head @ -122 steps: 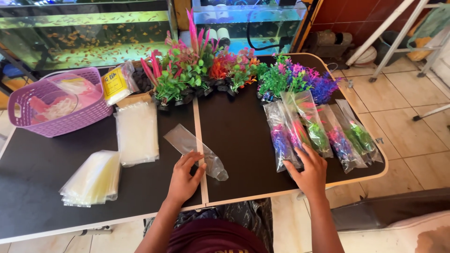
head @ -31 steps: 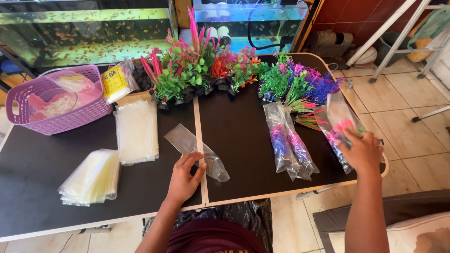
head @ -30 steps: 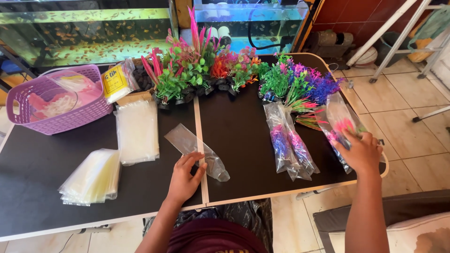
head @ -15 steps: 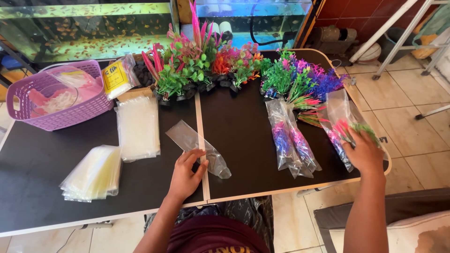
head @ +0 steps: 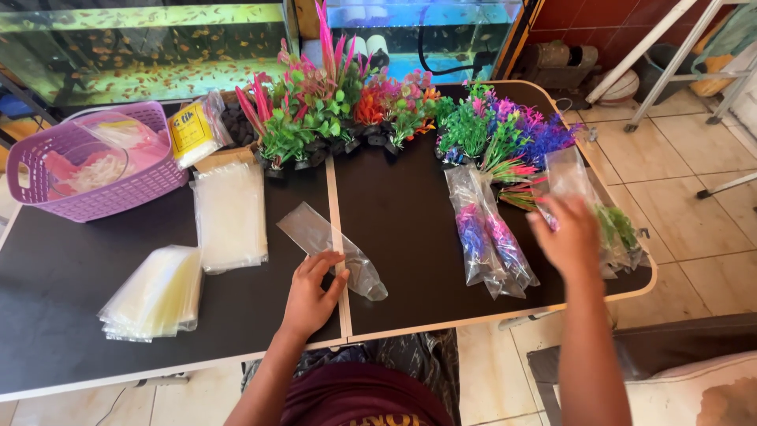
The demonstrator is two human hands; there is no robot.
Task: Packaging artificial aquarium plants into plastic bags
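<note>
We are at a black worktop on a tiled floor, with lit fish tanks along the far side and a row of bright plastic aquarium plants standing at the far edge. Our left hand lies flat with fingers spread on the near end of an empty clear plastic sleeve, pinning it at the seam between the two boards. Our right hand is raised at the right, fingers closed on a clear sleeve with a green plant inside; motion blur smears it.

We judge this the packing step: one plant bagged and being set beside the two filled sleeves with pink and purple plants. Next would call for a loose plant and an opened sleeve mouth.

The contents of the purple basket at far left are hard to make out. How many packets lie under the right hand is hidden.
</note>
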